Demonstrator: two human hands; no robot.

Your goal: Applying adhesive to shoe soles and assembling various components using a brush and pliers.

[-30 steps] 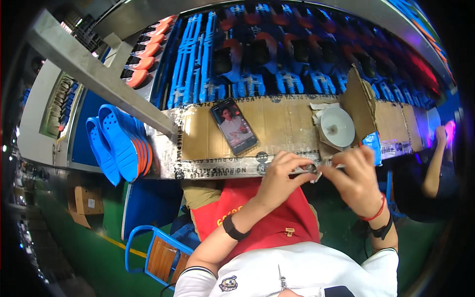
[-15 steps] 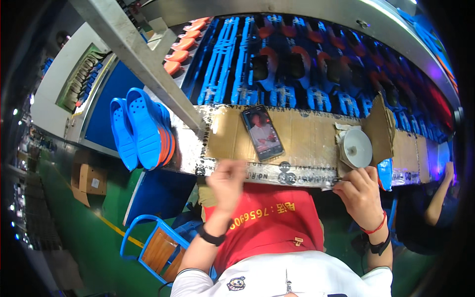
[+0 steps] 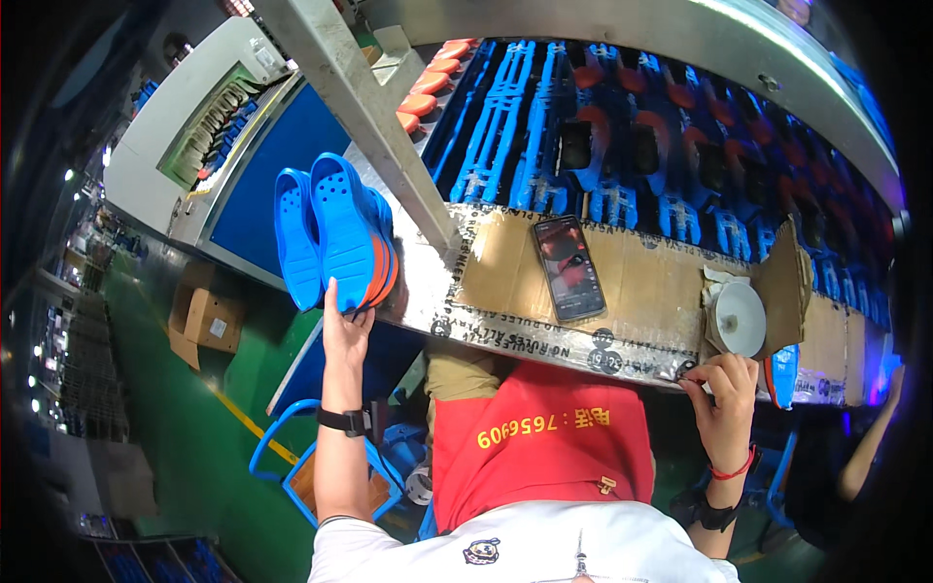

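Note:
At the table's left end stands a stack of blue shoe soles (image 3: 345,238) with orange sides and small holes near the top. My left hand (image 3: 347,330) grips the lower end of the stack's front sole, one finger on its blue face and the others partly hidden. By the table's front edge, my right hand (image 3: 724,394) is closed in a pinch; whatever is between the fingertips is too small to name. Just beyond it sits a white bowl-like dish (image 3: 739,319). A phone (image 3: 570,270) with a lit screen lies on the cardboard-covered tabletop (image 3: 496,257).
Behind the cardboard, a conveyor (image 3: 505,117) carries blue racks and blue-and-orange shoe parts. A metal post (image 3: 374,126) rises beside the soles. An upright cardboard flap (image 3: 785,282) flanks the dish. A blue-framed chair (image 3: 301,476) and an open carton (image 3: 206,321) stand at left.
My left hand has moved left from the table's front edge and taken hold of the blue sole. My right hand stays pinched near the front edge. The whole view has shifted; the phone's picture differs.

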